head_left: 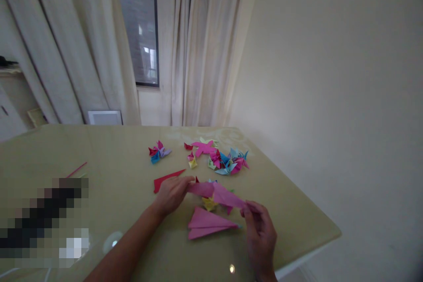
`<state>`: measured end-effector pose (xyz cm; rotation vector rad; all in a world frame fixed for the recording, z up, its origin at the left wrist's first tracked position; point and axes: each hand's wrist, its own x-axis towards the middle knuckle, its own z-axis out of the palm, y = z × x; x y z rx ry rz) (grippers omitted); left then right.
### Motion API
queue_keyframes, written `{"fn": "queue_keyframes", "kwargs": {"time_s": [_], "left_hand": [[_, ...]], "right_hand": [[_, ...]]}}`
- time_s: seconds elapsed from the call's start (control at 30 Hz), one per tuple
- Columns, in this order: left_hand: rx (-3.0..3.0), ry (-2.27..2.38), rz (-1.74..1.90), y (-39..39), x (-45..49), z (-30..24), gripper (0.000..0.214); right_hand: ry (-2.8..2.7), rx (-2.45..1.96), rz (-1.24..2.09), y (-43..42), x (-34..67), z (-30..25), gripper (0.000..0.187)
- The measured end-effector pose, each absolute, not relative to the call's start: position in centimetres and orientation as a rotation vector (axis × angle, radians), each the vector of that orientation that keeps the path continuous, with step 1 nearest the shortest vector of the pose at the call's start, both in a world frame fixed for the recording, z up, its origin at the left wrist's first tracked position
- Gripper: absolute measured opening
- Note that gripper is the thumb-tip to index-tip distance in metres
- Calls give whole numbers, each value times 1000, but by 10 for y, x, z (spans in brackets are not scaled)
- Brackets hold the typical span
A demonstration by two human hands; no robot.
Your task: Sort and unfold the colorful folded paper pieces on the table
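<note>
Between my two hands a folded pink paper piece (223, 191) is stretched above the table. My left hand (173, 194) pinches its left end, and the fingers of my right hand (261, 229) are closed on its right end. Just below it a pink paper plane (208, 224) lies flat, its narrow tip to the right. A red folded paper (165, 179) rests beside my left hand. Partly hidden behind the held paper is a yellow origami piece (209, 204), with bits of other coloured paper around it.
Farther back on the table (109, 150) lie a small origami cluster (158, 152), a pink cross-shaped paper (204, 147) and a larger multicoloured origami pile (229, 161). A thin pink stick (77, 169) is at the left, near a blurred-out area. A wall (330, 97) runs along the right.
</note>
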<state>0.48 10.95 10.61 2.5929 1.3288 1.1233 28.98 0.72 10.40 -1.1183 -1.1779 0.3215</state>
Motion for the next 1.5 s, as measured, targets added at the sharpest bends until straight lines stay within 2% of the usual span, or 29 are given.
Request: {"fn": "queue_keyframes", "kwargs": {"time_s": [0.1,0.27,0.5,0.97,1.2,1.33,1.5], "left_hand": [[2324,1652,1306,119,-8,98,43],[2151,1836,1335,121,-13,98,43],[2307,1761,1263,119,-8,97,46],[2472,1655,1438,118,-8,96,41],[2769,1279,1511,109,-4,112,50],[2990,957,1407,95,20,125,54],[2939,634,1389,75,62,124,58]], "right_hand": [[-1132,-1091,408,6,287,101,26],[-1441,-983,358,5,288,102,7],[-1651,-909,368,5,289,108,18],[-1763,-915,494,12,288,100,27],[-1698,-1025,168,17,292,98,44],[-1626,-1041,2,10,288,102,37],[-1836,-926,24,0,283,98,30]]}}
